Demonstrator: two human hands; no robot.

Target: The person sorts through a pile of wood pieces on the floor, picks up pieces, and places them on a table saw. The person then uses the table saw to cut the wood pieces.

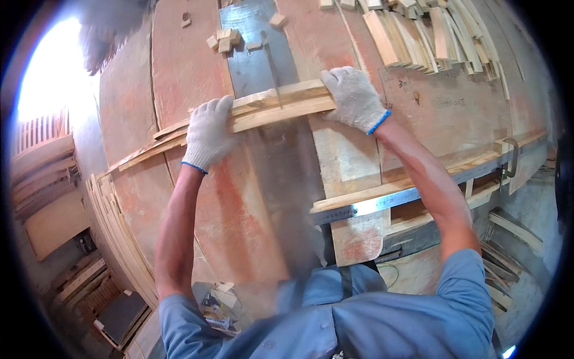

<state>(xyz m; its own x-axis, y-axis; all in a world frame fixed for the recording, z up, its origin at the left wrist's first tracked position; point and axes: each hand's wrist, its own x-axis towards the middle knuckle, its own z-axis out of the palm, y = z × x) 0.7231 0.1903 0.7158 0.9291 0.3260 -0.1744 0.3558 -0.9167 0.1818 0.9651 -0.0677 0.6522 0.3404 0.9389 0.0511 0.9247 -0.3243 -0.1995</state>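
Two long wooden strips (287, 103), lying side by side, cross the saw table (203, 72) in front of me. My left hand (209, 134), in a white knitted glove, is closed over them left of the middle. At their right end my right hand (354, 99), gloved the same way, grips the wood with its fingers bent over the far edge. Between the hands, a thin upright saw blade (269, 55) stands at the strips and appears to cut into them. Their left ends reach past my left hand toward the table's left side.
Several small wood blocks (225, 39) lie beyond the strips near the metal plate (254, 18). Cut strips (439, 39) are heaped at the far right. A steel ruler (391, 200) runs along a wooden fence at the near right, with a clamp (512, 157). Long boards (113, 230) line the left edge.
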